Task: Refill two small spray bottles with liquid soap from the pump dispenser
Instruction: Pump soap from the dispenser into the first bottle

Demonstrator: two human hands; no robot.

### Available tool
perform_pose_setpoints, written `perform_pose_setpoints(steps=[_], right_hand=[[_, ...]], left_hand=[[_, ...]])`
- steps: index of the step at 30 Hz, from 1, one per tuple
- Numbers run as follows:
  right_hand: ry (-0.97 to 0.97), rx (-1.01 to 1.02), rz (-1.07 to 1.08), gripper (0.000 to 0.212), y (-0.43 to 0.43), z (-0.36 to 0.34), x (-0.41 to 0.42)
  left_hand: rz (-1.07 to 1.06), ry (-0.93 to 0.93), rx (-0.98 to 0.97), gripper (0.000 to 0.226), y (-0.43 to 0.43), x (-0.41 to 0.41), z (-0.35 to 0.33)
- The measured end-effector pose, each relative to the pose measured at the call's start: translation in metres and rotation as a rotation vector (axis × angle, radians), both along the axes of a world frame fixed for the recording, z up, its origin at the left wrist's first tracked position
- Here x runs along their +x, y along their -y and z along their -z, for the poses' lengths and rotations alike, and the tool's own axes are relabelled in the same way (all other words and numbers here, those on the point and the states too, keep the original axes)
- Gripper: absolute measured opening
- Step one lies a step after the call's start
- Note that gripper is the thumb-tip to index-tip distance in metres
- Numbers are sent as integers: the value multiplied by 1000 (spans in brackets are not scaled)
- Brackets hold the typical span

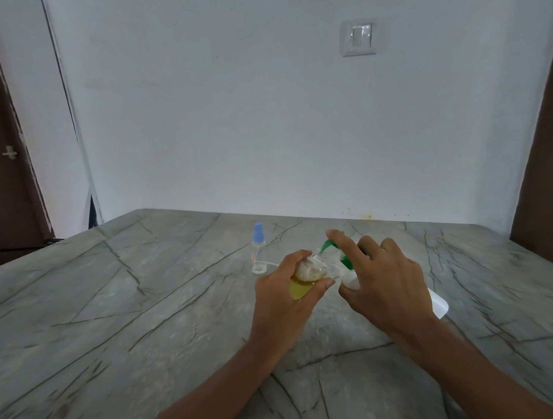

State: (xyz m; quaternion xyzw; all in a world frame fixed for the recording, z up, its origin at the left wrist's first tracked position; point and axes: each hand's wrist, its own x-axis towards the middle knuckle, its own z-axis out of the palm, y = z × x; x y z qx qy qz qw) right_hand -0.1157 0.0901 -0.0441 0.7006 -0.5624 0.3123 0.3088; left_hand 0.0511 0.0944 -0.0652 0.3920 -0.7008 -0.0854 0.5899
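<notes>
One spray bottle (310, 268) part-filled — left hand (283, 292) clamped round it, mouth under nozzle of pump dispenser (438, 305); right hand (388, 285) clasps dispenser. Press slowly — keep mouth centred.

— What is the surface (140, 298) taken to be?
— Stone: grey, marble-like, crossed by dark veins, smooth, with a dull sheen.
— And the bottle (310, 270) gripped by the left hand (285, 291)?
— Clear, glossy plastic; yellow liquid and pale foam are seen through it.
— The pump (327, 244)?
— Smooth green plastic. The dispenser (438, 304) is made of white plastic, rather matt.
— The far bottle (257, 248)?
— Clear plastic again, topped by a pale blue plastic cap (258, 232). A white ring (258, 269), seemingly plastic, is laid by it.
— Behind?
— The wall (241, 114) is painted white and matt; the switch (359, 39) is glossy white plastic; the door (6, 200) looks like dark wood.
</notes>
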Motion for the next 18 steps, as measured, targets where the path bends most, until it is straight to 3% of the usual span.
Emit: perform_pose_setpoints(steps=[18], right_hand=[[13,-27,-64,90,3,4,-4]], left_hand=[[14,-13,0,51,1,0,-1]])
